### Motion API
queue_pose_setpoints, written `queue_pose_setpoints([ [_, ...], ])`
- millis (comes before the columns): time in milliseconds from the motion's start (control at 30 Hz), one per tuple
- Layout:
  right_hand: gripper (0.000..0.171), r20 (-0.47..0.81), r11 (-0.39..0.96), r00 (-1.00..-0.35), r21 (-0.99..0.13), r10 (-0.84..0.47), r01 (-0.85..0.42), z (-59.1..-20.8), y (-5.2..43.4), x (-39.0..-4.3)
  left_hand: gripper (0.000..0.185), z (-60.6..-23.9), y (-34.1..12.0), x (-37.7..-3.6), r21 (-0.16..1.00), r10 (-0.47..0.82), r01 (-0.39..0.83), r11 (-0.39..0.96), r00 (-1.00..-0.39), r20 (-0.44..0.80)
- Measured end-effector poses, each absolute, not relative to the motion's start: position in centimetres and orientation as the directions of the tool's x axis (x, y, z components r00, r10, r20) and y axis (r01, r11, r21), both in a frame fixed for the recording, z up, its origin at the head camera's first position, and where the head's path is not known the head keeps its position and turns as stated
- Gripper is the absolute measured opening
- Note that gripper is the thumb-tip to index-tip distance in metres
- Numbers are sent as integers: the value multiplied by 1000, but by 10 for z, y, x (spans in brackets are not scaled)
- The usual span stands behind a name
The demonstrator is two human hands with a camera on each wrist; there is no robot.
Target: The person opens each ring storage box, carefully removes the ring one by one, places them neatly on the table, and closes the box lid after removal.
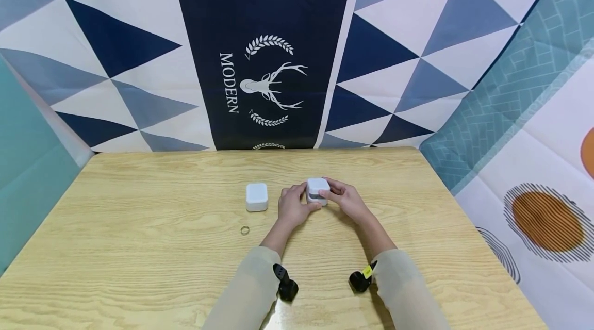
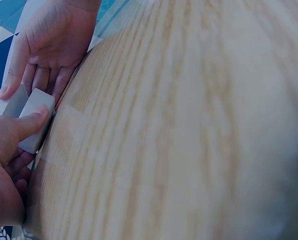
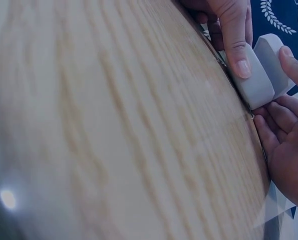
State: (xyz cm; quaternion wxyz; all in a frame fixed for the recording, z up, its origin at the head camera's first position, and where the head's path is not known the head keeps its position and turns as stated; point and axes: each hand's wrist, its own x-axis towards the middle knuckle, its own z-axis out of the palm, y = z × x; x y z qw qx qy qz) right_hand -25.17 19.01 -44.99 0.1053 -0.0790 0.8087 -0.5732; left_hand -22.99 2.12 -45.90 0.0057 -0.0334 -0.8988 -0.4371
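Observation:
Both hands hold a small white ring box (image 1: pixel 317 184) upright near the back of the table; its lid is partly raised, and a grey band shows in the gap. My left hand (image 1: pixel 291 206) grips the lower part, its thumb pressed on the front of the base (image 2: pixel 32 132). From the other side, my right hand (image 1: pixel 347 200) holds the lid (image 3: pixel 274 57) with its thumb at the edge and fingers behind the box. What lies inside cannot be seen. A second white box (image 1: pixel 257 197), closed, stands left of the left hand, and a thin ring (image 1: pixel 245 227) lies in front of it.
The wooden table (image 1: pixel 153 247) ends at a back edge just beyond the boxes. Behind it hangs a patterned cloth (image 1: pixel 274 131), with more cloth on both sides. Small black devices (image 1: pixel 289 290) are strapped at both wrists.

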Motion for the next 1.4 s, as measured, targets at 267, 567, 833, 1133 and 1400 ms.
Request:
queue_pose_setpoints([
  [267, 64, -74, 326, -969, -945, -236, -7, -450, 188, -252, 70, -458, 21, -230, 781, 56, 71, 620, -997, 46],
  [567, 64, -74, 329, -970, -944, -232, -7, -450, 189, -252, 71, -459, 22, -229, 777, 58, 64, 626, -998, 36],
  [833, 62, -72, 326, -972, -945, -223, -5, -449, 189, -251, 71, -458, 21, -228, 787, 52, 62, 614, -998, 37],
  [1133, 63, -80, 282, -970, -959, -230, 12, -450, 189, -252, 70, -458, 22, -226, 791, 48, 64, 609, -998, 44],
  [1400, 61, -81, 285, -973, -958, -214, 17, -452, 190, -252, 71, -457, 23, -227, 790, 52, 67, 609, -998, 45],
])
